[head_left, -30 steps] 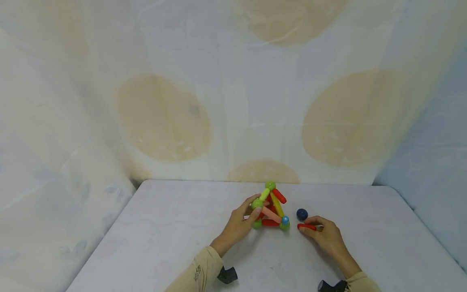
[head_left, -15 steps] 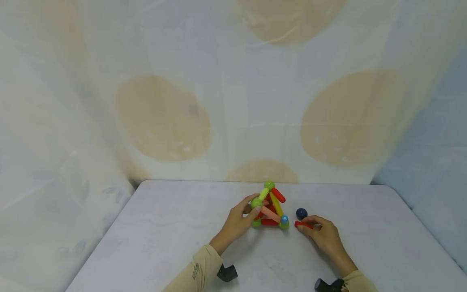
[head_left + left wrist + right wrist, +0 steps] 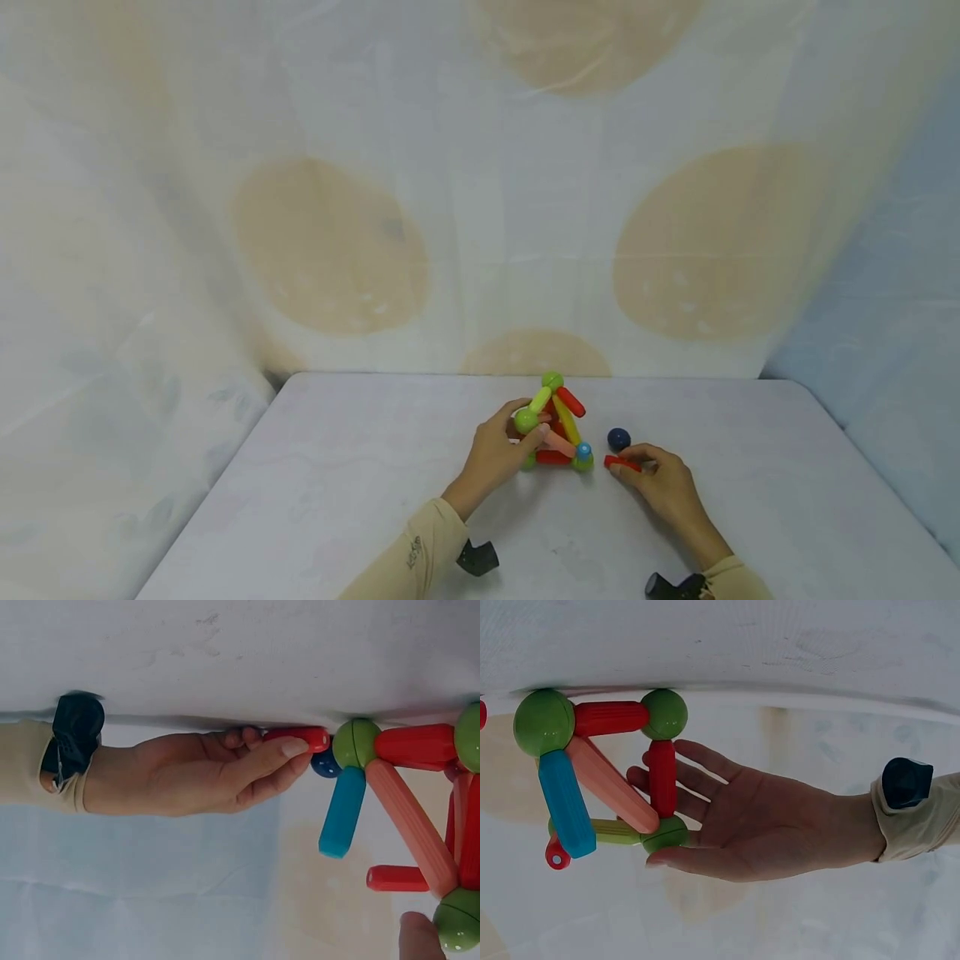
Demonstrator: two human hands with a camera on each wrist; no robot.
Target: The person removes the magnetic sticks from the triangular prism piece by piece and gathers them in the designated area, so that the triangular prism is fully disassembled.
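Two hands on a grey table (image 3: 337, 500), and we take the stick-and-ball structure (image 3: 553, 425) as our landmark; it stands on the table near the far edge, a small frame of green balls joined by red, salmon, yellow-green and blue sticks; left of it the left hand (image 3: 498, 450) comes in on a tan sleeve (image 3: 420, 554); its fingers are spread and only lightly bent, thumb tip against an upper green ball (image 3: 527, 420), fingers reaching in behind the sticks; we see it steadying the structure with a loose cupped hold, not a tight grip; the right wrist view shows the same, palm open (image 3: 780, 825), fingers lying behind a red stick (image 3: 661, 777); just right of the structure a dark blue ball (image 3: 618, 438) sits on the table, apart from the frame in the head view; just in front of that ball the right hand (image 3: 663, 483) pinches a short red stick (image 3: 621, 462) between thumb and curled fingers; that stick lies low on the table, its free end pointing at the structure's near right green ball (image 3: 582, 461), close to it; whether they touch we cannot tell.
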